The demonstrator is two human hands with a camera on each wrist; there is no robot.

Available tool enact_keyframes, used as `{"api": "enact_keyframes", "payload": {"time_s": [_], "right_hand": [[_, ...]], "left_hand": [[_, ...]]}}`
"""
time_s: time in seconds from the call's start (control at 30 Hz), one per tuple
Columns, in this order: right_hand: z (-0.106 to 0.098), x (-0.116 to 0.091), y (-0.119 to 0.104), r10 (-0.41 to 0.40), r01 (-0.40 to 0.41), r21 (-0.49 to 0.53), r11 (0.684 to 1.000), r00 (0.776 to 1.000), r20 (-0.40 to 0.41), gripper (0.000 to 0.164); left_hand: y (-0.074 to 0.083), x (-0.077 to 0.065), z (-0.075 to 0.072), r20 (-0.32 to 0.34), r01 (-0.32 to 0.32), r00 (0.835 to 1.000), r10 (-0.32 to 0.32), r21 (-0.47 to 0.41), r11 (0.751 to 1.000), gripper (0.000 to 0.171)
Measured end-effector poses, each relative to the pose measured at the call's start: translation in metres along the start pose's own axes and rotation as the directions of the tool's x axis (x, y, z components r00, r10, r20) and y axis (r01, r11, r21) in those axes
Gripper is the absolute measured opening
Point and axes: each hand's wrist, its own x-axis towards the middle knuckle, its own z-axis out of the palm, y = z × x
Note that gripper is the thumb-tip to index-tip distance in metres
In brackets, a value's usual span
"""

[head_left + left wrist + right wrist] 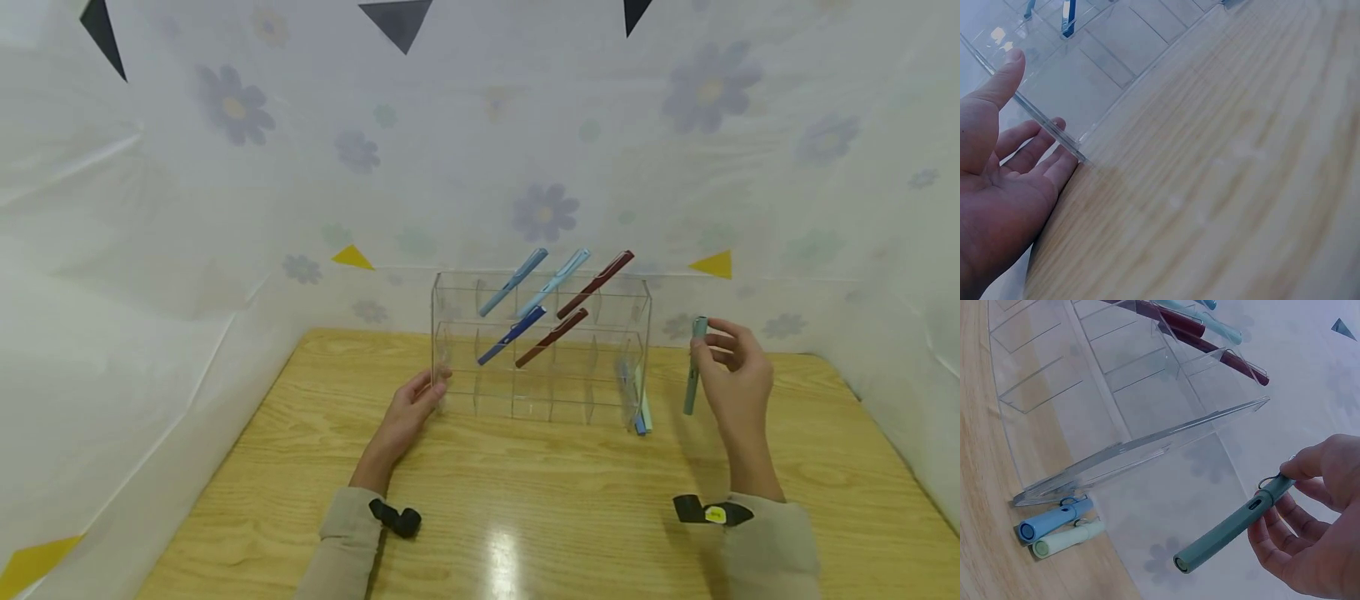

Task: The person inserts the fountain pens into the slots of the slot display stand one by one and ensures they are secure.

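Observation:
A clear acrylic pen rack (532, 408) with tiered compartments stands on the table. My left hand (408, 408) rests at its lower left side, fingers loosely extended; in the left wrist view, the thumb and fingers (1035, 147) lie about the rack's side edge. To the right of the rack, my right hand (738, 371) pinches a grey-green pen (691, 392) near its clip end, above the table. In the right wrist view this capped pen (1229, 531) points down to the left. Blue (1054, 522) and pale green (1069, 539) pens lie beside the rack's right side.
Pens lean in the rack: grey-blue (513, 283), light blue (555, 282) and dark red (596, 283) in the top tier, dark blue (512, 336) and dark red (551, 337) below. A flowered white sheet (465, 150) hangs behind the wooden table (450, 517).

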Motion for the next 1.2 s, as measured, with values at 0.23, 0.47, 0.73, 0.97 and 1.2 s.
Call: {"api": "enact_keyframes", "payload": {"time_s": [0.23,0.47,0.73,0.97,1.2], "right_hand": [[-0.001,0.001,-0.01,-0.025,0.025,0.057,0.998,1.0,-0.005,0.042],[-0.002,0.002,-0.017,-0.034,0.033,0.118,0.992,0.999,0.006,0.043],[0.001,0.0,-0.027,-0.043,0.033,0.337,0.941,0.999,0.02,0.04],[0.006,-0.005,-0.036,-0.078,0.064,0.437,0.897,0.997,0.012,0.037],[0.014,-0.007,-0.039,-0.088,0.066,0.534,0.843,0.996,0.016,0.037]], "left_hand": [[0.0,0.0,0.001,-0.002,0.008,1.0,-0.008,-0.007,1.0,0.048],[0.0,-0.001,0.002,-0.001,0.008,1.0,-0.008,-0.008,1.0,0.048],[0.0,-0.001,0.002,-0.007,0.007,1.0,-0.007,0.012,1.0,0.048],[0.0,-0.001,0.0,0.003,0.008,1.0,-0.008,0.01,1.0,0.047],[0.0,-0.001,0.0,0.004,0.006,1.0,-0.006,0.01,1.0,0.048]]}}
